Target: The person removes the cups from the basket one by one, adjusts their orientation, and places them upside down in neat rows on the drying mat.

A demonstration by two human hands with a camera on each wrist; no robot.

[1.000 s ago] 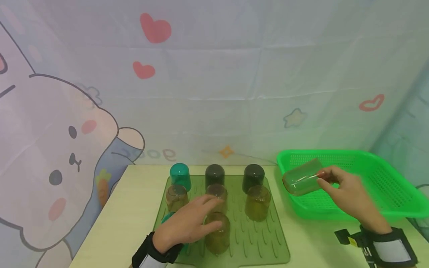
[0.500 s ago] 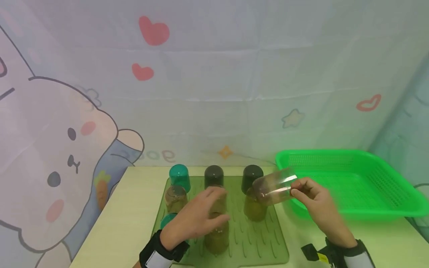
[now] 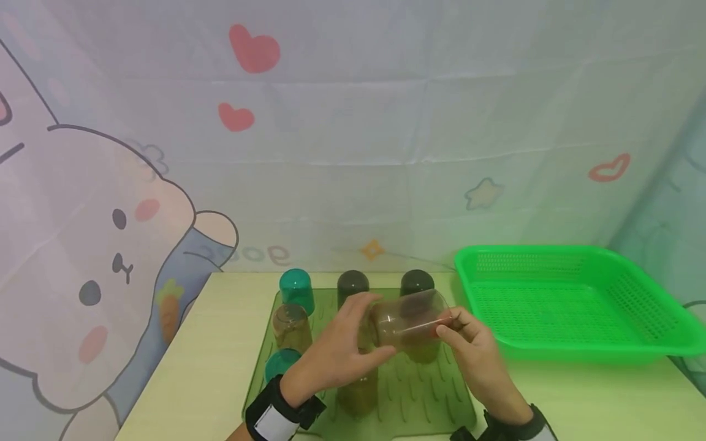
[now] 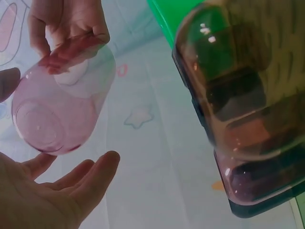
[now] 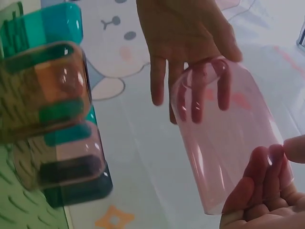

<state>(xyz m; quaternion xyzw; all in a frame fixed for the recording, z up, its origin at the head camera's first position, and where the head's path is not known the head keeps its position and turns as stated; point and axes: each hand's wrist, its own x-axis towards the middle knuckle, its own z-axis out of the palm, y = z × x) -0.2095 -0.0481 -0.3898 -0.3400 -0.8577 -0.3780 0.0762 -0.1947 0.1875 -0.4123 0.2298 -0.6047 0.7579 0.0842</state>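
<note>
A clear pink tumbler is held tilted on its side above the green ridged mat. My right hand pinches its open end between thumb and fingers. At the closed base, my left hand spreads its fingers and thumb around the tumbler without gripping it. Through the wall in the right wrist view, several left fingers show behind the base; whether they touch cannot be told. Upside-down tumblers stand on the mat, among them teal, dark grey and amber ones. The left hand partly hides others.
A green perforated plastic basket stands to the right of the mat on the pale tabletop. Another teal tumbler and a brownish one stand close by the left forearm. A printed cloth hangs behind.
The right hand has carried the pink tumbler leftward from over the basket to above the mat. My left hand has shifted slightly right, and the tumbler's base now lies between its thumb and fingers.
</note>
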